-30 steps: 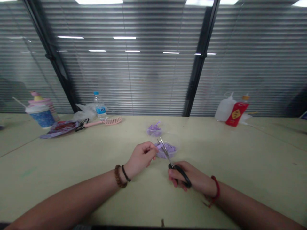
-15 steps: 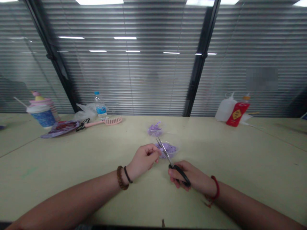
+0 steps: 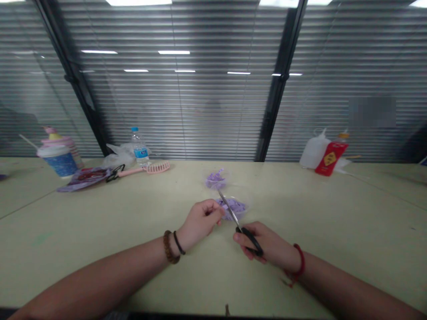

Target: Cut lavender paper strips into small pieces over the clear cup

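My right hand [image 3: 251,242] is wrapped round the black handles of a pair of scissors [image 3: 235,220]. The blades point up and to the left, closed together, passing beside the left fingertips. My left hand [image 3: 206,217] is pinched near the blades; a small pale purple piece [image 3: 224,207] shows at its fingertips. Just beyond the blades sits a clear bowl of purple pieces [image 3: 238,207], partly covered by the scissors and left fingers. Farther back stands a second clear bowl with purple bits [image 3: 216,179].
At the left lie a pink hairbrush [image 3: 156,168] and a purple packet [image 3: 85,178], near a blue cup [image 3: 60,162] and a water bottle [image 3: 140,149]. A red bottle [image 3: 331,158] and a white squeeze bottle [image 3: 313,152] stand at the back right of the table [image 3: 333,213].
The scissor blades, slightly apart before, have come together. My right fingers have closed a little on the handles; my left hand stays almost in place.
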`<state>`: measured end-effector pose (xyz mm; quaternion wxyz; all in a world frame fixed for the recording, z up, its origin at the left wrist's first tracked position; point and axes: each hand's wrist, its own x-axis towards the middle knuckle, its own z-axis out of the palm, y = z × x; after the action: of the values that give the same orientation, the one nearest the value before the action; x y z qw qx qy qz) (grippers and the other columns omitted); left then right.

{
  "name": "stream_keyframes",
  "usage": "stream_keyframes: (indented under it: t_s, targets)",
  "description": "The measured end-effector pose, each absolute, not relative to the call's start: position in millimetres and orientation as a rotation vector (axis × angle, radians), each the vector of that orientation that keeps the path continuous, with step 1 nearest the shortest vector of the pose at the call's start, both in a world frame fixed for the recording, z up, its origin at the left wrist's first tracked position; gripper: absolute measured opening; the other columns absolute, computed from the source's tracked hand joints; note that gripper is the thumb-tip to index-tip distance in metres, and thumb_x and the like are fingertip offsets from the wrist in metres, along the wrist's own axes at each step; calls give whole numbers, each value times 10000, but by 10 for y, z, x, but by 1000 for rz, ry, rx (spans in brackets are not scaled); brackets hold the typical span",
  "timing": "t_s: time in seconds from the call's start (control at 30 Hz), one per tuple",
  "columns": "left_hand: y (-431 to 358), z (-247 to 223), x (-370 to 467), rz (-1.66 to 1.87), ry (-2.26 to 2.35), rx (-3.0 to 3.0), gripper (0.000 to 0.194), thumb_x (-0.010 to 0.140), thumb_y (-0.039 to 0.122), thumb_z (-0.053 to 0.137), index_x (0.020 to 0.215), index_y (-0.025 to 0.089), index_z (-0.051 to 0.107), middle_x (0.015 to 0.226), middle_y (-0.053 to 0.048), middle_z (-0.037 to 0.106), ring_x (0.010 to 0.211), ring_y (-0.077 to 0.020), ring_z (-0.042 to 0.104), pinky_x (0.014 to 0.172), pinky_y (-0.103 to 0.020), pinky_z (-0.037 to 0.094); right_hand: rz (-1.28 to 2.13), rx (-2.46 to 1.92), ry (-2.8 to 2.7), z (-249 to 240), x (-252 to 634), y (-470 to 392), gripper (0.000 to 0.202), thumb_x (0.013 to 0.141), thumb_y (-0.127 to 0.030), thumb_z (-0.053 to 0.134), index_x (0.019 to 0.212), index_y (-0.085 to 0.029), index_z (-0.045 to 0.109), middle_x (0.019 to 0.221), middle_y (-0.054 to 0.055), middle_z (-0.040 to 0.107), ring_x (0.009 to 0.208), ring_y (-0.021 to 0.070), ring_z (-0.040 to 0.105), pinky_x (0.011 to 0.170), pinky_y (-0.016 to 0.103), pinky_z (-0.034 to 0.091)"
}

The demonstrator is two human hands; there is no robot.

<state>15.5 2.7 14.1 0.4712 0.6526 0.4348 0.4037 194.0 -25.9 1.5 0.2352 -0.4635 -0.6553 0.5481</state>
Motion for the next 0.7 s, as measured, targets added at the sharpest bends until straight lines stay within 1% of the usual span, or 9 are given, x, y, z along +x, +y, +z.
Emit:
stream_keyframes:
  t_s: [0.1,0.2,0.3,0.37,0.43,0.5,0.63,0.7]
  targets:
    - [44,137,150,1013,1071,1570,270,753,373,513,596,157,469,437,83,405,314,-32,310,329,-162,241,1432,-1300,-1701,0,1948,-243,507,710,-610,503,506,-148,465,406,-34,444,281,26,284,299,179,176]
    - [21,137,151,955,1045,1574,283,754,398,520,618,153,480,457,76,429,312,-28,311,322,-159,232,1378,-1243,-1653,-8,1957,-224,475,739,-573,500,537,-143,492,414,-45,416,319,35,295,338,188,189]
    - [-55,140,163,752,958,1643,284,753,405,527,644,144,511,512,45,502,327,-23,320,315,-152,212,1312,-1153,-1691,1,1958,-210,411,748,-508,532,570,-137,524,431,-54,377,389,54,319,392,195,220]
    - [-109,141,172,644,913,1683,283,758,407,524,665,139,539,546,26,537,343,-24,326,315,-149,212,1272,-1117,-1714,11,1960,-207,345,735,-447,572,590,-137,539,463,-50,388,433,63,334,422,199,238]
    - [-143,141,173,607,900,1712,284,763,408,520,685,138,562,564,20,552,354,-27,335,322,-150,229,1239,-1103,-1705,15,1967,-204,293,725,-395,590,587,-141,540,482,-47,400,452,67,336,435,202,243]
    - [-149,141,167,613,914,1736,292,772,404,511,668,137,568,543,25,537,356,-30,342,332,-154,242,1216,-1105,-1671,13,1978,-199,280,730,-370,580,571,-145,530,474,-48,399,445,65,330,432,205,240]
    - [-101,148,143,694,948,1744,294,783,385,490,639,137,550,513,36,511,341,-30,343,335,-158,244,1245,-1118,-1583,-1,1988,-192,301,724,-394,571,567,-143,520,440,-52,391,401,58,329,398,202,229]
    - [-63,156,131,771,975,1723,280,779,380,491,646,138,538,514,41,511,331,-27,335,328,-157,240,1316,-1111,-1564,-5,1980,-197,327,726,-435,549,592,-137,528,455,-40,430,377,55,342,375,198,227]
